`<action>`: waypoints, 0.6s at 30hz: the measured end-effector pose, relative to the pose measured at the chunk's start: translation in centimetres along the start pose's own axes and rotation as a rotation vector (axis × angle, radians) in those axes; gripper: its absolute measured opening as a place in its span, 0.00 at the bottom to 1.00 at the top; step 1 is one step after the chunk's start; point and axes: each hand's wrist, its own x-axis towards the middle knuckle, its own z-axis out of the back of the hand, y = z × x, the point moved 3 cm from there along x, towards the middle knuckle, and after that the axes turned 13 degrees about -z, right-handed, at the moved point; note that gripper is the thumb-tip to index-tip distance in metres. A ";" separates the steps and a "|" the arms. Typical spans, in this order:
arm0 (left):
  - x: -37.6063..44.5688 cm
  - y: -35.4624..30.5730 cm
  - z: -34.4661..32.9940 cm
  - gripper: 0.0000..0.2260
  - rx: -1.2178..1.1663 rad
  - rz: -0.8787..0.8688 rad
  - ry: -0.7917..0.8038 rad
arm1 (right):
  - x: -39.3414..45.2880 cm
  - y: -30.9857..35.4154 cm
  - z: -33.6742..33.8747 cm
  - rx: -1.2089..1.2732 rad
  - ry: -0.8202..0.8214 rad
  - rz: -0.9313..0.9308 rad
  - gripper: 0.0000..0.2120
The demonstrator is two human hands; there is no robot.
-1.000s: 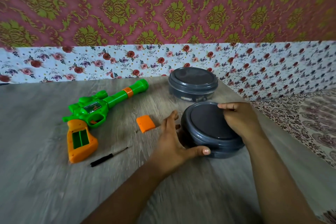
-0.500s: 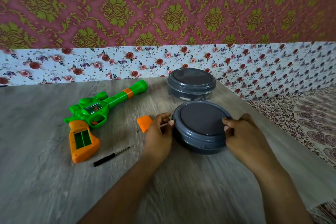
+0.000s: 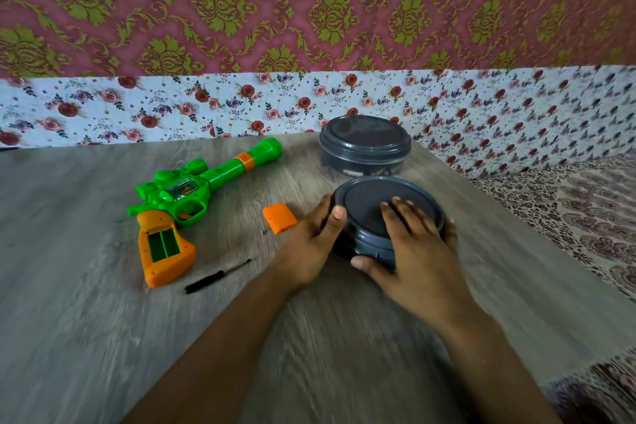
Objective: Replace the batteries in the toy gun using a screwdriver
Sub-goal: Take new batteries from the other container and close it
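A green and orange plastic toy gun [image 3: 192, 198] is laid on its side on the left part of a grey wood-grain table [image 3: 86, 320], with a small black-handled screwdriver [image 3: 216, 276] placed just in front of it and a small orange plastic cover [image 3: 279, 218] set to its right. To the right of that cover, a round dark grey lidded container [image 3: 364, 213] is gripped between the left hand [image 3: 309, 241] and the right hand [image 3: 416, 251]. A second round dark grey lidded container [image 3: 364, 144] is placed directly behind it, near the table's far edge.
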 end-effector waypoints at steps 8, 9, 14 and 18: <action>0.0 -0.4 -0.2 0.59 0.307 -0.104 0.270 | 0.5 -0.6 -0.3 -0.129 -0.008 0.075 0.35; 0.0 -0.3 -0.2 0.61 0.338 -0.094 0.291 | 0.6 -0.8 -0.2 -0.115 -0.009 0.084 0.37; -0.1 -0.1 -0.8 0.65 0.331 -0.045 0.194 | 0.7 -1.2 1.5 -0.009 -0.031 0.128 0.38; 0.3 0.5 -1.0 0.63 0.306 -0.056 0.093 | 0.2 -1.0 1.6 0.015 -0.078 0.141 0.36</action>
